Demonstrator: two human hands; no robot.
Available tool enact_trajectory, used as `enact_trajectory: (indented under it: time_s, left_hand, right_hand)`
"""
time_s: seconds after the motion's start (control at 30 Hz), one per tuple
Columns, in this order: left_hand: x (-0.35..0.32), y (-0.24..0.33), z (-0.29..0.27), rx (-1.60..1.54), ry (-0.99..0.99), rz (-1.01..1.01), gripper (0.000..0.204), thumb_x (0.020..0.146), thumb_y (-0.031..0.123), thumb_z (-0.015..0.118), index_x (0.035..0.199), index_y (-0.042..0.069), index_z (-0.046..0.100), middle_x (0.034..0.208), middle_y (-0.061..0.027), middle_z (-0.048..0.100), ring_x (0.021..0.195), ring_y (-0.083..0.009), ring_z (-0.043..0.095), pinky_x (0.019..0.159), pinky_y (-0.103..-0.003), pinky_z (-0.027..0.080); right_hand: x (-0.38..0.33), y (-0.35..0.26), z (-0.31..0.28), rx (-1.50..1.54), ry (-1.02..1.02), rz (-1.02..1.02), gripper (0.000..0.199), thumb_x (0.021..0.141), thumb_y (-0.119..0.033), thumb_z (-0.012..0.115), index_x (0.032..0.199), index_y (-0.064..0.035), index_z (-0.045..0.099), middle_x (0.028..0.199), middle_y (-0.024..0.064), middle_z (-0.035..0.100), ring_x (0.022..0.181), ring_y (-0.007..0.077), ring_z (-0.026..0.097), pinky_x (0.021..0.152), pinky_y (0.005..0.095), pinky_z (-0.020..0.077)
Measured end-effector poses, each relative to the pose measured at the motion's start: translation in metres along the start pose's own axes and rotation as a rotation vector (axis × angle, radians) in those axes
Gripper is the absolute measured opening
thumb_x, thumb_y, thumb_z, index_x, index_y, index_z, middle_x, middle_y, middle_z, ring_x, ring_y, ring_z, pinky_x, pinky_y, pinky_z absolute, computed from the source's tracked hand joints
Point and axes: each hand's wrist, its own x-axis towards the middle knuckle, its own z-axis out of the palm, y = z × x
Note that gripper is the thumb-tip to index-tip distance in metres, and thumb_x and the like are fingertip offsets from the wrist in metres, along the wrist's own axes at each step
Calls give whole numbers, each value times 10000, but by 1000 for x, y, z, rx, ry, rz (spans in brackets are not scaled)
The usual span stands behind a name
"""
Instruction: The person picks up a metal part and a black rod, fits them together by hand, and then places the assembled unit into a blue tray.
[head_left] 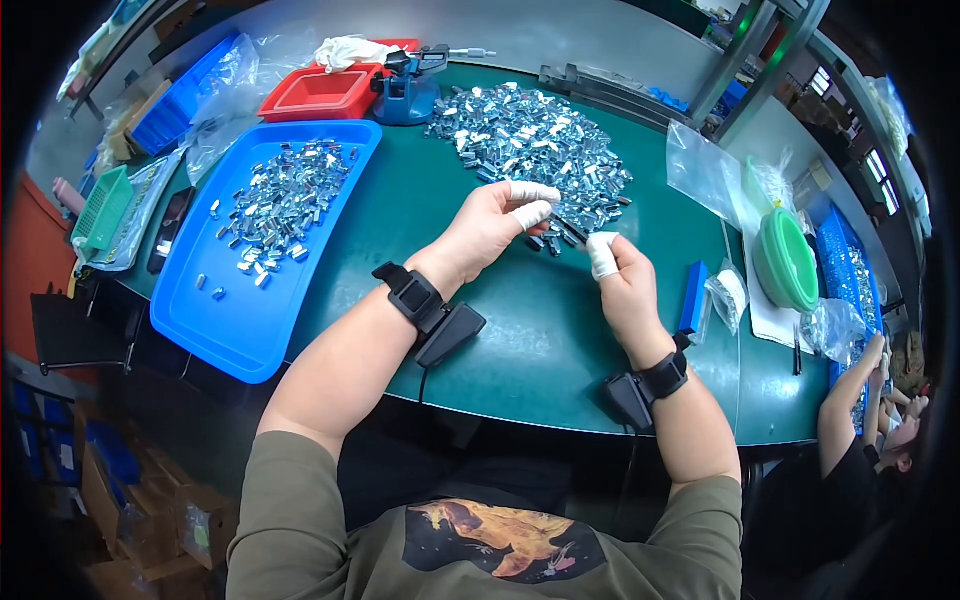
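Observation:
Both my hands are over the near edge of a big heap of small shiny metal pieces (pixel 530 135) on the green table. White covers wrap some fingertips of each hand. My left hand (pixel 478 232) is closed in a pinch, and what sits between its fingertips is too small to make out. My right hand (pixel 628 290) pinches the near end of a thin dark rod-like tool (pixel 572 230), which slants up toward the left fingertips. Whether it touches anything there, I cannot tell. Left of my hands, a blue tray (pixel 190 305) carries a smaller pile of similar metal pieces (pixel 290 195).
Behind the blue tray are a red bin (pixel 318 95) and a blue stand with a micrometer (pixel 408 92). To the right lie a clear plastic bag (pixel 705 170), a narrow blue box (pixel 693 298) and green bowls (pixel 787 262). A co-worker's arm (pixel 850 395) reaches in at far right.

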Motion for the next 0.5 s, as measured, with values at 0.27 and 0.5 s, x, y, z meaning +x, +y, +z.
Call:
enact_trajectory:
  time_s: [0.27,0.5]
  left_hand:
    - [-2,1,0,110,-57,123,202,809,18,539,1005,4,585,929,-44,596,815,-91,550,745,-230,454]
    - [-4,2,4,108,-44,82,212,806,-4,524,1006,15,592,900,-30,606,804,-86,553,755,-230,455]
  right_hand:
    - [2,-6,1,316,-59,191,176,872,-235,488,849,-68,535,591,-74,352,474,13,267,417,170,210]
    - [0,-7,0,427,-78,284,132,848,-219,524,864,-88,533,593,-74,378,457,11,271,397,175,202]
